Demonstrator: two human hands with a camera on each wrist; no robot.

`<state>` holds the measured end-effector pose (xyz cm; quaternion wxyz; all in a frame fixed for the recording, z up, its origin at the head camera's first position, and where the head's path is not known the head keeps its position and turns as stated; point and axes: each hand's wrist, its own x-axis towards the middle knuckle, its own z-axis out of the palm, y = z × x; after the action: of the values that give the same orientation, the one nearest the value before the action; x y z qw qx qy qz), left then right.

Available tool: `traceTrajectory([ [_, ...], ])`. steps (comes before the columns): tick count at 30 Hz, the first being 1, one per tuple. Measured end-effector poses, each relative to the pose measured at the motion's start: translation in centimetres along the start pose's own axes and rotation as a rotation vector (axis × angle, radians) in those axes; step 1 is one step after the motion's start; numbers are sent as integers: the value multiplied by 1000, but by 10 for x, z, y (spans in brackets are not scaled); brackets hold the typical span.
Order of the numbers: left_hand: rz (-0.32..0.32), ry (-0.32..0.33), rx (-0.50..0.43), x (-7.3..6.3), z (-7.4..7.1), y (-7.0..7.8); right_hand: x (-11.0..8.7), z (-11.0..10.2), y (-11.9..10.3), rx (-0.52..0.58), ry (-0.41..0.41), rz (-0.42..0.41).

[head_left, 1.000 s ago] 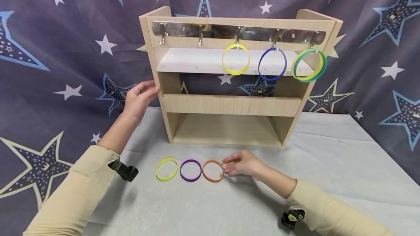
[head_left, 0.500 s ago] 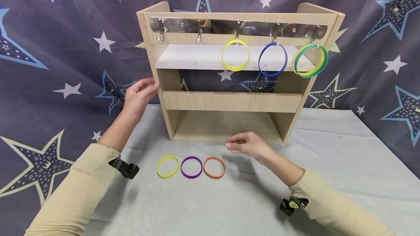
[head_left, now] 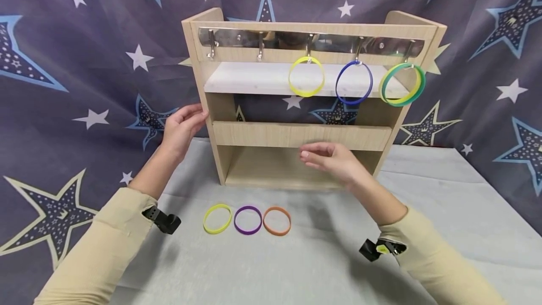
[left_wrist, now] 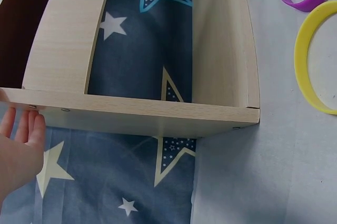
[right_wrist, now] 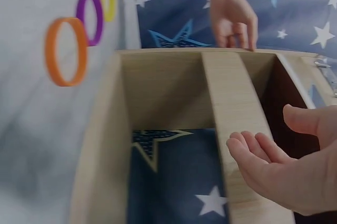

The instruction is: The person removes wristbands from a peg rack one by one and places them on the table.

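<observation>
Across the background we are seeing a dark, star-patterned cloth [head_left: 106, 27] hanging behind a pale tabletop [head_left: 254, 267], on which a wooden shelf unit [head_left: 262, 134] is standing. In front of it, a yellow band [head_left: 217, 232], a purple band [head_left: 248, 233] and an orange band [head_left: 277, 234] are lying side by side. From the metal hook strip [head_left: 334, 42], a second yellow band [head_left: 306, 94], a blue band [head_left: 353, 102] and, at the right end, an overlapping green-and-yellow pair [head_left: 420, 91] are hanging. The left hand [head_left: 182, 131] is resting its nearly straight fingers against the unit's left side; the right hand [head_left: 332, 159] is hovering in front of the unit, fingers relaxed, thumb apart, holding nothing. We are judging the left hand to be steadying the unit. For doing this well, we are advising light, even contact without pushing, and a right-hand path clearing the hanging bands, so that nothing is swinging or slipping from its hook.
</observation>
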<state>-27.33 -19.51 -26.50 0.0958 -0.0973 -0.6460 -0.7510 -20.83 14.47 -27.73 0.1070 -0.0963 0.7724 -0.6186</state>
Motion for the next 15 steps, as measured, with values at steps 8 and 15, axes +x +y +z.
traceTrajectory([
  [8, -5, 0, -2, 1, 1, 2, -2, -6, -24, 49, 89, -128],
  [15, -9, 1, -11, 0, 0, 1, -4, -5, -39, 96, 184, -186],
])
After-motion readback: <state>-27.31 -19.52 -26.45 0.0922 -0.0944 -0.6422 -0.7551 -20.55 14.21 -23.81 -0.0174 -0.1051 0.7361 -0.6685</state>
